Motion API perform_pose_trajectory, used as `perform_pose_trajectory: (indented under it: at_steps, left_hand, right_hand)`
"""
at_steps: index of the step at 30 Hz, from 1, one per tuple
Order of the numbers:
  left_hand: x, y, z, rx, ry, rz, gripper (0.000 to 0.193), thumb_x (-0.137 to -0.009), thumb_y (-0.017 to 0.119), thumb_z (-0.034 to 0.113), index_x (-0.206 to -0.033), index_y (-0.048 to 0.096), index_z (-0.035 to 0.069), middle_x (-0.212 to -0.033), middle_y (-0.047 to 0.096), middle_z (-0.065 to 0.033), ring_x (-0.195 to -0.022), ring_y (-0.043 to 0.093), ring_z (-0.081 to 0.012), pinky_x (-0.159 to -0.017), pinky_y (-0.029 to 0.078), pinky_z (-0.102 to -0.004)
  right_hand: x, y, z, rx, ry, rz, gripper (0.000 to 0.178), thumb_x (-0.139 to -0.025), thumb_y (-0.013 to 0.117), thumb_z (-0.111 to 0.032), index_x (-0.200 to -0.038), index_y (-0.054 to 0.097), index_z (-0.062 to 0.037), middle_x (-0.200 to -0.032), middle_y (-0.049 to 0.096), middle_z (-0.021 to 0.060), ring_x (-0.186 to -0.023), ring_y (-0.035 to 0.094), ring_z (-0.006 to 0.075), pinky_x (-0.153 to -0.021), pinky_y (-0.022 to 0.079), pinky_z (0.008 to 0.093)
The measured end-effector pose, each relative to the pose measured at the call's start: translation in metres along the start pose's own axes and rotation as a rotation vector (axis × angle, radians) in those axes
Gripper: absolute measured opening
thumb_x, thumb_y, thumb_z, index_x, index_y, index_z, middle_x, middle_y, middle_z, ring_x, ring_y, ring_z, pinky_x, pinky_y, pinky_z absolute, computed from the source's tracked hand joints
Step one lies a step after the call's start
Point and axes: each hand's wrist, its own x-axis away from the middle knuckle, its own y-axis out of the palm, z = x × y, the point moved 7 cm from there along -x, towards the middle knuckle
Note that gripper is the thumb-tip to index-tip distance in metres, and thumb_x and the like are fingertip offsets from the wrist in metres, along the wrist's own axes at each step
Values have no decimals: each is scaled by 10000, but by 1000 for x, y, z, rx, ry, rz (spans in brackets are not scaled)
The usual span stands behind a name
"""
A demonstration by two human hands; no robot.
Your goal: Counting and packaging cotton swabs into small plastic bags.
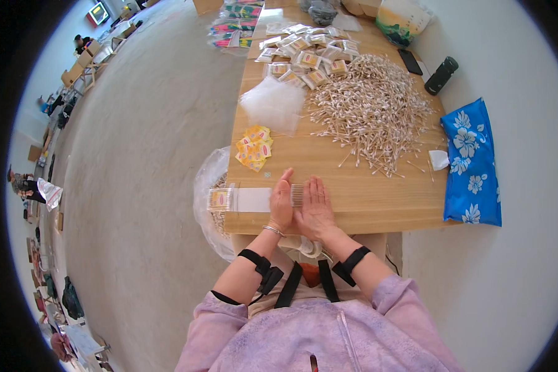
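Observation:
A row of cotton swabs (297, 195) lies side by side on the table between my two hands. My left hand (281, 201) stands on its edge against their left side, with its fingers stretched out. On their right side my right hand (316, 211) lies nearly flat, fingers straight and together, over part of the row. Left of my left hand is a white strip (253, 200), partly covered by that hand. At the strip's left end, by the table edge, sits a clear packet of cotton swabs (219, 199) with a yellow label.
Ahead lie yellow cards (254, 149), clear bags (273, 102), a loose swab heap (378, 111) and filled packets (310, 59). A blue flowered pouch (473, 164), a black bottle (441, 75) and a phone (410, 62) line the right side. A plastic-lined bin (204, 186) stands below the left edge.

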Motion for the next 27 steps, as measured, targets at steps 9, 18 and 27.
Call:
perform_pose_trajectory:
  at_steps: [9,18,27]
  left_hand:
    - [1,4,-4,182,-83,-25,629,-1007,334,441,-1390,340,-58,-1440,367,-160,-1366,301,-229,-1139,208,-339]
    - [0,3,-3,83,-6,-25,561,-1020,333,396,-1349,427,-48,-1400,440,-178,-1331,369,-229,-1091,275,-316]
    - [25,-7,41,-542,183,-143,382,-955,480,216,-1277,513,13,-1178,555,-194,-1121,508,-317,-1000,365,-380]
  right_hand:
    - [8,-13,11,108,-141,35,888,-849,540,-456,-1429,156,95,-1508,140,267,-1429,83,369,-1163,76,451]
    - [8,-15,0,177,-151,10,943,-820,551,-536,-1416,202,106,-1503,158,269,-1427,94,367,-1165,61,447]
    - [7,-9,4,143,-143,19,1024,-774,572,-595,-1420,194,104,-1507,148,268,-1428,95,364,-1165,60,447]
